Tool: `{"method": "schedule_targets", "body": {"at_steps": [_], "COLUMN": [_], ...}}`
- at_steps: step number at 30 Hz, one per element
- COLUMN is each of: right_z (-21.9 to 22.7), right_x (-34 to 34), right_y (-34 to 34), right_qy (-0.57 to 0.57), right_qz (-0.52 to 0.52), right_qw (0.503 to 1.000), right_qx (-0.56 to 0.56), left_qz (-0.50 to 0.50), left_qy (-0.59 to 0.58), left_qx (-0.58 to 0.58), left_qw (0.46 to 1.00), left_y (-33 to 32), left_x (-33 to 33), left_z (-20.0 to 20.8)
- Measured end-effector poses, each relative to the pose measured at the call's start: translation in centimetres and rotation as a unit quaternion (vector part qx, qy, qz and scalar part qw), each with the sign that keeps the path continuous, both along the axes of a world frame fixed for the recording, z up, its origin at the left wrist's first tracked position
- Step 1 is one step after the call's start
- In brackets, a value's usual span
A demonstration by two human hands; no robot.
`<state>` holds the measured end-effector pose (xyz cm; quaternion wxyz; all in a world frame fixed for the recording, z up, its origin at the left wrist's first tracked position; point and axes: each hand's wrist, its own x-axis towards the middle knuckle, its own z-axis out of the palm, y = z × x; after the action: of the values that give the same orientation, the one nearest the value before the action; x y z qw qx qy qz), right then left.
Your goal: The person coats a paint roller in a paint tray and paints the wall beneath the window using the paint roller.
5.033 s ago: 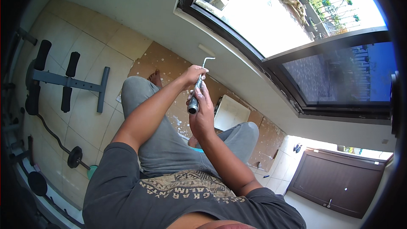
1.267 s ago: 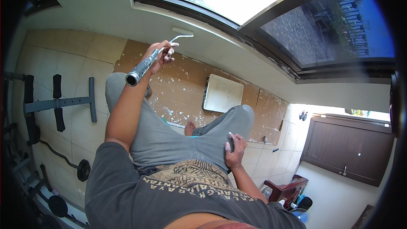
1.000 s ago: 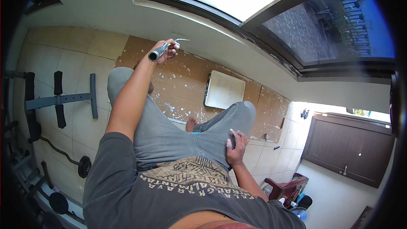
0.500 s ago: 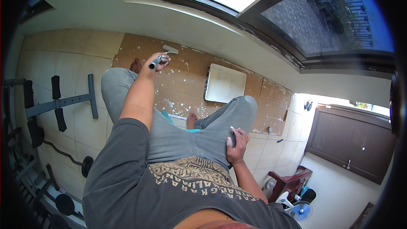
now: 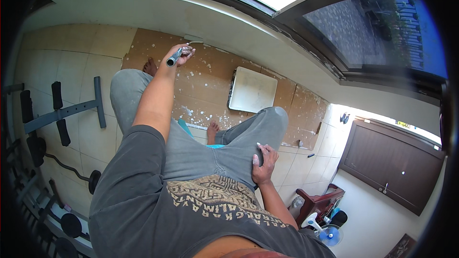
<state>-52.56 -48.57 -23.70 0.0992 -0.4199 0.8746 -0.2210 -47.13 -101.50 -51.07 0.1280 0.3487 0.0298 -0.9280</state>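
My left hand (image 5: 185,53), its fingers flecked with white paint, is closed round the handle of a paint roller (image 5: 173,59). The handle's hollow grey end points up toward me, while the pale roller sleeve is at the lower part of the white wall (image 5: 158,14). With fingers outstretched, my right hand (image 5: 264,165) rests on my right thigh and holds nothing; white paint marks its fingertips too. A white paint tray (image 5: 253,90) lies on paint-spattered brown cardboard (image 5: 205,79) in front of my legs.
Above the wall, a dark-framed window (image 5: 282,16) stands partly open. Exercise equipment (image 5: 67,114) with padded bars occupies the left side, near a curved barbell (image 5: 71,169). To the right are a dark brown door (image 5: 394,162), a reddish wooden piece of furniture (image 5: 318,205) and a fan (image 5: 330,234).
My left hand has moved forward slightly with the paint roller, and the sleeve has gone from over the cardboard to the wall. The right hand stays on my thigh.
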Motion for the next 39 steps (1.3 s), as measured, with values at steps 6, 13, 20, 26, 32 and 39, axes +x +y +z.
{"method": "schedule_targets", "body": {"at_steps": [6, 13, 20, 26, 32, 39], "right_z": [0.5, 0.2, -0.3, 0.2, 0.5, 0.4], "right_x": [-0.1, 0.1, 0.3, 1.0, 1.3, 1.1], "right_y": [-0.3, 0.5, 1.8, 2.3, 2.5, 2.5], "right_qy": [-0.010, -0.008, 0.003, 0.011, 0.012, 0.019], "right_qz": [-0.004, -0.003, -0.002, 0.005, 0.001, -0.003], "right_qw": [1.000, 1.000, 0.999, 0.998, 0.998, 0.997], "right_qx": [0.016, -0.005, -0.053, -0.062, -0.063, -0.077], "left_qz": [0.017, 0.074, 0.086, 0.102, 0.091, 0.095], "left_qy": [-0.007, -0.085, -0.077, -0.007, 0.074, 0.125], "left_qx": [0.024, 0.019, -0.006, -0.095, -0.112, -0.181], "left_qw": [1.000, 0.993, 0.993, 0.990, 0.987, 0.971], "left_y": [-0.3, 0.0, 1.6, 1.8, 4.7, 6.5], "left_x": [-1.3, -1.8, -0.7, 0.8, 2.6, 6.8], "left_z": [1.0, 4.3, 11.8, 16.9, 22.8, 26.3]}}
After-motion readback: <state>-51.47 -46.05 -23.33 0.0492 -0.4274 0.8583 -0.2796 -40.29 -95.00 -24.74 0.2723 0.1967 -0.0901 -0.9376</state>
